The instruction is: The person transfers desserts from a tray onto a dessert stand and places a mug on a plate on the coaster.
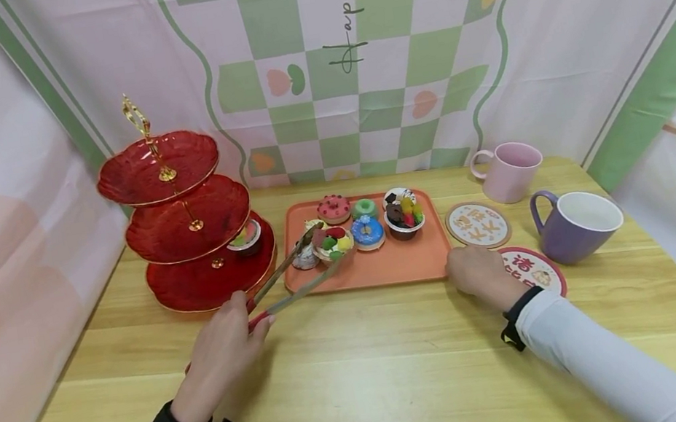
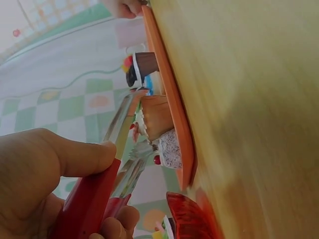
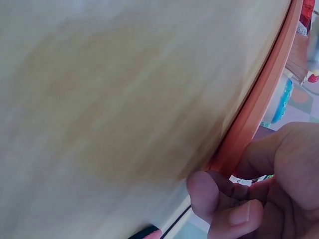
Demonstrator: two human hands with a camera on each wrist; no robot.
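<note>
In the head view, the left hand [image 1: 222, 343], the nearer one, grips red-handled metal tongs [image 1: 304, 291] slanting forward and right to a fruit-topped tan cupcake [image 1: 333, 247] on a smooth orange rectangular tray [image 1: 380, 268]. In the left wrist view, the tong arms straddle its ridged, tapering base; contact is unclear. In the right wrist view, the right hand [image 3: 269, 184] pinches the tray's near corner.

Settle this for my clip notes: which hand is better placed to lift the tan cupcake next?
Left, I'd judge: the left hand holds the tongs, whose tips stand on either side of the tan cupcake. The right hand grips the near right corner of the tray, without a tool.
</note>
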